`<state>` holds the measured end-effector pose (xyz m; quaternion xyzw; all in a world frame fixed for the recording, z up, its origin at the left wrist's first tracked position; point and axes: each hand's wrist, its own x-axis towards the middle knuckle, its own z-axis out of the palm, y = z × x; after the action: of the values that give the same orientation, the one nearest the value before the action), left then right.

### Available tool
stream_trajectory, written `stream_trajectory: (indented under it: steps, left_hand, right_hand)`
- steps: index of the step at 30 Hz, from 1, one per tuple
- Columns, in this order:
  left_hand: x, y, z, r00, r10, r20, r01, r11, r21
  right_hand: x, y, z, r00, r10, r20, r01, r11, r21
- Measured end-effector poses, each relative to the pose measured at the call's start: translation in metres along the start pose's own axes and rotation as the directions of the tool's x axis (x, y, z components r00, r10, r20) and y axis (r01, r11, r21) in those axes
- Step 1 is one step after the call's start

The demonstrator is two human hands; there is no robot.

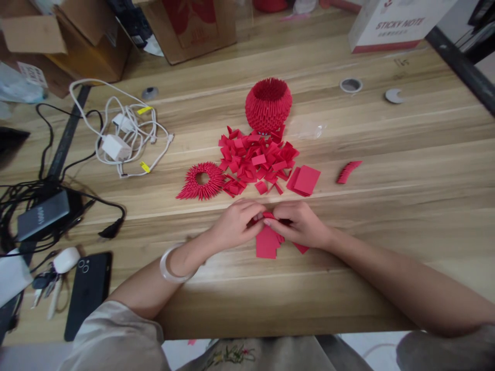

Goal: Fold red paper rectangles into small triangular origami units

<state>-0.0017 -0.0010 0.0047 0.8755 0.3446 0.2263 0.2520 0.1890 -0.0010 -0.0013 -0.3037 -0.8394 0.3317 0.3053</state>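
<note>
L hand (235, 225): grip pinched red slip (269, 216), on person's side of paper bowl (268, 105).
R hand (299, 224): grip pinched same slip.
Risk: fingers hid the fold, so crease could've skewed; wrists might've scattered loose stack (266, 244).

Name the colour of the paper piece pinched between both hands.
Red: the paper piece, pinched between left hand and right hand, shows best in the head view.

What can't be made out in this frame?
Head view: red paper piece, mostly covered by the left hand and right hand; its fold is hidden.
Head view: white box, cut by the top edge; its small print is blurred.
Head view: phone, lying screen down; display hidden.
</note>
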Motion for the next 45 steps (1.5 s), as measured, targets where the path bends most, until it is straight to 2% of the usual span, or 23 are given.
stream_trajectory:
  steps: [13, 19, 25, 32, 45]
  left_hand:
    - [-0.0003, -0.0003, 0.0005, 1.000, 0.001, 0.001, -0.001, 1.000, -0.002]
    - [0.0005, 0.0011, 0.0000, 1.000, -0.005, 0.000, 0.005, 1.000, -0.015]
    - [0.0005, 0.0010, 0.0004, 1.000, 0.013, -0.015, -0.013, 1.000, -0.007]
    - [-0.0002, 0.0010, 0.0001, 1.000, 0.003, 0.006, -0.003, 1.000, -0.005]
    - [-0.0008, 0.0001, 0.0013, 1.000, 0.003, -0.003, -0.003, 1.000, 0.002]
  right_hand:
    - [-0.0007, 0.0010, 0.0013, 0.999, 0.032, -0.011, -0.032, 0.999, -0.001]
    - [-0.0014, 0.0008, 0.0011, 0.994, 0.102, -0.038, -0.100, 0.993, 0.066]
    - [-0.0006, 0.0016, 0.0016, 0.989, 0.121, -0.080, -0.112, 0.988, 0.110]
    - [0.0001, 0.0019, 0.0013, 0.987, 0.129, -0.098, -0.119, 0.988, 0.096]
    - [-0.0001, 0.0016, 0.0018, 0.993, 0.102, -0.054, -0.099, 0.994, 0.057]
